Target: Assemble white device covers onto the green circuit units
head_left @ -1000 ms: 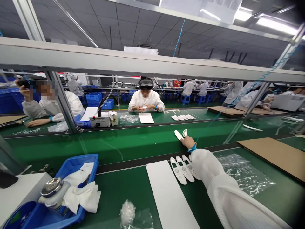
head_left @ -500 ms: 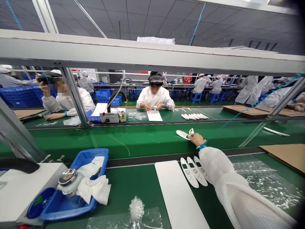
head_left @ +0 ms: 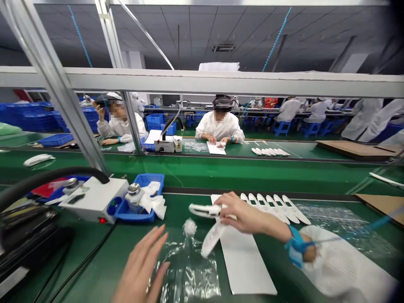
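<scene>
My right hand, with a blue wrist strap, is closed on white plastic shells. One long shell points left from the fingers and another oval shell hangs below them, slightly blurred. They are held above a white sheet. My left hand is open, fingers stretched out and a ring on one of them, holding nothing. It hovers beside a clear plastic bag with a crumpled clear plastic ball behind it. Several flat white oval covers lie in a row behind my right wrist.
To the left stand a blue tray with a metal-capped bottle and wipes, and a white box with a black hose. A green conveyor runs across, co-workers beyond it. Clear plastic film and cardboard lie right.
My right hand has come back from the conveyor with the white shells, now over the white sheet. My left hand has entered the view. More oval covers show, and the view has swung left.
</scene>
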Demonstrator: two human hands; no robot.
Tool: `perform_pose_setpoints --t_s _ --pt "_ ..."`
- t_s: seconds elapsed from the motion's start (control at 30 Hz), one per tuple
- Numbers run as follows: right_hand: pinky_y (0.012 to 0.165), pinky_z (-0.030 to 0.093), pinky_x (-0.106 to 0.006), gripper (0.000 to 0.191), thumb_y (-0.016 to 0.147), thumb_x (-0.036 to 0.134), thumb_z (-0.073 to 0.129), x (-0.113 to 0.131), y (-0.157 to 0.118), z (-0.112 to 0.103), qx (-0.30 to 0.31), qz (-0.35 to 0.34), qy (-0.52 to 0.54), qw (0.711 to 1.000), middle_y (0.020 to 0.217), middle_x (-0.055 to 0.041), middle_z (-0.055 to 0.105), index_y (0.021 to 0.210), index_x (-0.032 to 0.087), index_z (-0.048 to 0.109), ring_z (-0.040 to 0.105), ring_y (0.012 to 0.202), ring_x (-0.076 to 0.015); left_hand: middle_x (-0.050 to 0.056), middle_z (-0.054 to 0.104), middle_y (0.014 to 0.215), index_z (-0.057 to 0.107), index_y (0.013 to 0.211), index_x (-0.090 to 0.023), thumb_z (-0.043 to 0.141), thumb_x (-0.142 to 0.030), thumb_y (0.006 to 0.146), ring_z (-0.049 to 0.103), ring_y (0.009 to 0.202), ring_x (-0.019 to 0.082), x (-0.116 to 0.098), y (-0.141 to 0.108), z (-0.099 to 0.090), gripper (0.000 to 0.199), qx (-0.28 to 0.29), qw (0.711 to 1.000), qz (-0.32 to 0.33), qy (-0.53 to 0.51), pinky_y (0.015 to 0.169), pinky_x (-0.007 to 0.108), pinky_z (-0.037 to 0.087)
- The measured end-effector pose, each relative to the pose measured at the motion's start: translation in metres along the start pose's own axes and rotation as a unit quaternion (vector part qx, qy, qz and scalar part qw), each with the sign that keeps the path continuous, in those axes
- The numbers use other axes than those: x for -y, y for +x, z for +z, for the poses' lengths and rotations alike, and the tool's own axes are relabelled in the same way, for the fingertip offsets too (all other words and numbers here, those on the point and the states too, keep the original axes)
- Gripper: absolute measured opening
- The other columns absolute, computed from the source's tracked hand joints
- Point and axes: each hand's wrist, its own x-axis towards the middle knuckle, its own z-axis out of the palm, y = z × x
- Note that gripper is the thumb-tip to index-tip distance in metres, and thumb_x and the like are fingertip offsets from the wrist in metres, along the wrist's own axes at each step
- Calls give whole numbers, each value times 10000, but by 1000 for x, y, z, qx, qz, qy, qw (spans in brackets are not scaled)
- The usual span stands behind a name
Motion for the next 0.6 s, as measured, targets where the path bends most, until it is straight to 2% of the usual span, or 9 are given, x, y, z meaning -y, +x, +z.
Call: perform_pose_setpoints --t_s 0.07,0.1,0.17,0.23,0.3,0.37,0.43,0.5,0.6 --pt "899 373 -426 161 901 230 562 53 -9 -3 32 -124 -9 992 1127 -92 616 813 187 690 520 1011 -238 90 390 1516 256 1469 -294 485 -218 899 367 1381 323 -19 4 9 619 97 995 27 11 1063 517 428" --pt "869 389 -415 165 901 223 554 75 -14 -5 47 -164 -7 985 1104 -97 619 803 182 680 520 984 -236 115 426 1490 251 1472 -273 477 -180 888 393 1362 331 -28 3 11 633 157 987 19 -19 1051 509 430" --pt "884 400 -403 155 900 201 544 105 -26 -6 61 -201 1 978 1166 -103 598 813 178 671 501 1061 -253 99 620 1283 432 1378 -296 481 -178 876 563 1191 315 -44 -4 13 517 281 952 -29 -121 948 429 490" --pt "947 383 -410 162 900 153 517 119 -40 -4 46 -192 7 980 1308 -116 524 843 173 668 430 1208 -287 58 692 1050 611 1158 -297 503 -219 871 630 1013 269 -55 -17 14 316 339 901 -112 -246 851 345 497" --pt "915 405 -387 208 907 105 470 122 -53 1 31 -148 16 988 1292 -132 534 891 175 666 461 1187 -277 44 680 898 627 1040 -247 531 -278 868 634 875 222 -62 -32 19 200 323 834 -199 -401 790 311 487" --pt "751 436 -309 252 929 94 431 120 -63 10 51 -96 40 993 1044 -101 632 940 192 662 576 938 -209 23 648 770 569 1044 -197 571 -366 850 600 669 159 -67 -45 29 257 277 735 -268 -559 665 278 473" --pt "623 401 -261 234 957 143 440 118 -68 20 89 -63 78 991 821 -34 632 951 213 664 571 721 -158 -2 618 683 524 1003 -170 644 -446 781 502 499 98 -72 -56 41 374 228 650 -333 -643 501 227 372" --pt "606 388 -239 203 967 199 473 118 -68 30 113 -50 126 984 776 -6 628 925 219 670 563 678 -138 -29 586 618 511 923 -167 733 -451 675 403 430 56 -76 -66 52 437 195 610 -406 -651 428 204 216" --pt "625 393 -223 197 961 224 497 119 -65 44 118 -39 192 974 774 4 631 876 211 674 557 685 -128 -78 501 551 530 859 -166 818 -420 561 334 440 37 -81 -81 63 486 189 605 -467 -617 447 204 165"
